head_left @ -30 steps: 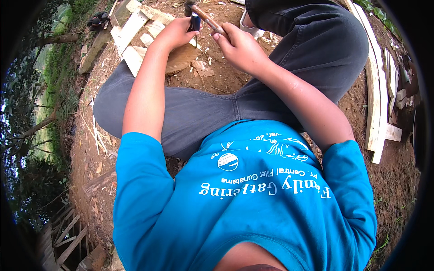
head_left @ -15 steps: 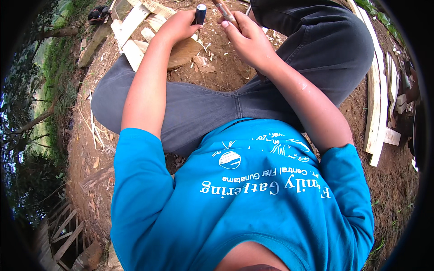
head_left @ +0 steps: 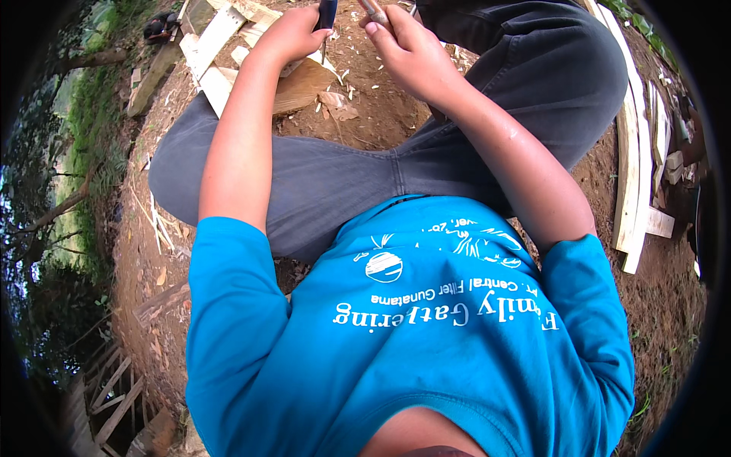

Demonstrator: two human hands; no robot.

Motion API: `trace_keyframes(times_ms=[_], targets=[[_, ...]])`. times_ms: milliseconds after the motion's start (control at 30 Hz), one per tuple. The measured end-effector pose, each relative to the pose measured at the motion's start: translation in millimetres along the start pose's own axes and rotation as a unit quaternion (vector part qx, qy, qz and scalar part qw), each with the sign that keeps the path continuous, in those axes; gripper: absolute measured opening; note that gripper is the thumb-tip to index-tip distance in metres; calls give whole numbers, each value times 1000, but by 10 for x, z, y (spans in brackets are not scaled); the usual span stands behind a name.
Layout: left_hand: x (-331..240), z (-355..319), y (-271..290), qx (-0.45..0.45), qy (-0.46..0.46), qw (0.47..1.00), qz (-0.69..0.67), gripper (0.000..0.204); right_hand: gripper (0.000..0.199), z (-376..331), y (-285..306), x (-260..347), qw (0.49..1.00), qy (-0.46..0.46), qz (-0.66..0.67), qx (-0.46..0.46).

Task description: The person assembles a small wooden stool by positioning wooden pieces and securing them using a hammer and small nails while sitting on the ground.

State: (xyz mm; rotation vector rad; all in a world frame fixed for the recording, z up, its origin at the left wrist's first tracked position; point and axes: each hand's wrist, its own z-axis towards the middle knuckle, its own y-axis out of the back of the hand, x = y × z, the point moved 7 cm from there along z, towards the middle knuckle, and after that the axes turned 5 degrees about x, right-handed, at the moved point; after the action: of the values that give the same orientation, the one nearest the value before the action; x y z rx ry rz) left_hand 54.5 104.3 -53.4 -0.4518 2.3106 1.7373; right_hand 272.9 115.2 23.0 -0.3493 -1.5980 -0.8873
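Over bare dirt ground [head_left: 365,126], a dark-handled chisel [head_left: 327,15] is gripped by the left hand [head_left: 293,34]; a wooden handle [head_left: 375,11] is clasped by the right hand [head_left: 407,49], beside a wood slab [head_left: 301,85]

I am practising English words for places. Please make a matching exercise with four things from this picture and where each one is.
Things:
1. left hand
2. right hand
3. long pale planks
4. flat wood block

Places:
A. on the soil at the person's right side
B. closed on a dark tool handle, top centre
C. on the ground under the left hand
D. closed on a brown wooden handle at the top edge

Pairs: 1-B, 2-D, 3-A, 4-C
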Motion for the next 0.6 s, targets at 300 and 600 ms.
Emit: trace_keyframes(times_ms=[300, 600], targets=[[79, 25, -95, -29, -48, 998, 16, 36, 30, 61, -188, -208, 991, -39, -108, 62], [181, -119, -147, 2, -32, 993, -110, 32, 15, 17, 15, 38, 997, -18, -73, 8]])
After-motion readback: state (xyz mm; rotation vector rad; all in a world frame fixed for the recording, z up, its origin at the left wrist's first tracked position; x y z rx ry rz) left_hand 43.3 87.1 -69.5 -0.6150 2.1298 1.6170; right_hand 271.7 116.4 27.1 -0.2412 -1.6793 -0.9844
